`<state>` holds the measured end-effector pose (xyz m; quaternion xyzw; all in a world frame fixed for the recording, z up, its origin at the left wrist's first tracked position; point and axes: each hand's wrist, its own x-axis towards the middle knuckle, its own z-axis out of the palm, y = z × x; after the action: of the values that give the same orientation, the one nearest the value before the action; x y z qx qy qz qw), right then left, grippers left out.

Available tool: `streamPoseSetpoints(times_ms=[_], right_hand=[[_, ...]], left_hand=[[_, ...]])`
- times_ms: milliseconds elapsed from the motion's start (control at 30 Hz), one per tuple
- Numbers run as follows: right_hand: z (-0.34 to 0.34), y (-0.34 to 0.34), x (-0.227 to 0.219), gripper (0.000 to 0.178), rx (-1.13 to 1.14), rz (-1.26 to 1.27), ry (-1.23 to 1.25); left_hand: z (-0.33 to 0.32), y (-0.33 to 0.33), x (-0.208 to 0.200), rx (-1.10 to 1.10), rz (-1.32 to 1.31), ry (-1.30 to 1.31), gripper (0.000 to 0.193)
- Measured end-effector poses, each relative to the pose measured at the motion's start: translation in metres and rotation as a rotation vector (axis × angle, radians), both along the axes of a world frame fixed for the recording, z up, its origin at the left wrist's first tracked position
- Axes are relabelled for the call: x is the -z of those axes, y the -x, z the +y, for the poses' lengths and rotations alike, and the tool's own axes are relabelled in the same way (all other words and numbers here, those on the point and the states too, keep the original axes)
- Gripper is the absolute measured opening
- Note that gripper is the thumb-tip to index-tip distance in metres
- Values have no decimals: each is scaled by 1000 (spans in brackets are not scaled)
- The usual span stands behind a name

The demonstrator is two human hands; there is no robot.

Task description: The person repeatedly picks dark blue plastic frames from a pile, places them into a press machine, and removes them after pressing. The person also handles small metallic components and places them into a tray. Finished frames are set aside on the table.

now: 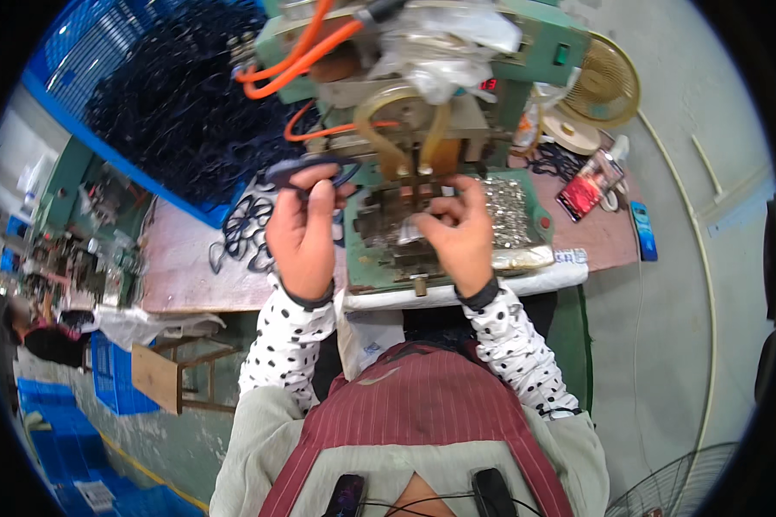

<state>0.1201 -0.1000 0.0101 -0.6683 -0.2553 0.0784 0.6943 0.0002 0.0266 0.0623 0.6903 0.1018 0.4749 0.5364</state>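
Note:
My left hand point(303, 246) is closed around a dark navy fabric band point(295, 169) and holds it up just left of the machine's working head. Part of the band sticks out past my fingertips. At the middle of the small green press machine point(372, 269), my right hand point(464, 241) has its thumb and fingers pinched together beside the metal die point(391, 229). What lies between those fingertips is too small to make out. Many small shiny metal pieces point(507, 211) lie on the machine's bed, right beside my right hand.
A blue crate point(129, 164) heaped with dark bands point(181, 103) stands at the far left. Loose dark loops point(248, 231) lie on the table point(203, 289). Orange hoses point(306, 56) hang above the machine. Phones point(591, 185) and a fan point(602, 82) are at the right.

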Motion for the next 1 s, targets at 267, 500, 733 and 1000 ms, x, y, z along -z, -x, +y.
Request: streamPoseSetpoints(times_ms=[267,500,733,1000], right_hand=[[3,1,-2,49,-90,-79,-9],[-27,-39,26,28,44,-134,-1],[-63,-73,62,19,180,-162,75],[-85,-102,75,17,436,-358,356]], left_hand=[[-19,23,38,269,26,-988,42],[-32,0,63,351,53,-945,43],[-31,-8,66,427,70,-967,47],[-31,-6,65,460,55,-896,45]])
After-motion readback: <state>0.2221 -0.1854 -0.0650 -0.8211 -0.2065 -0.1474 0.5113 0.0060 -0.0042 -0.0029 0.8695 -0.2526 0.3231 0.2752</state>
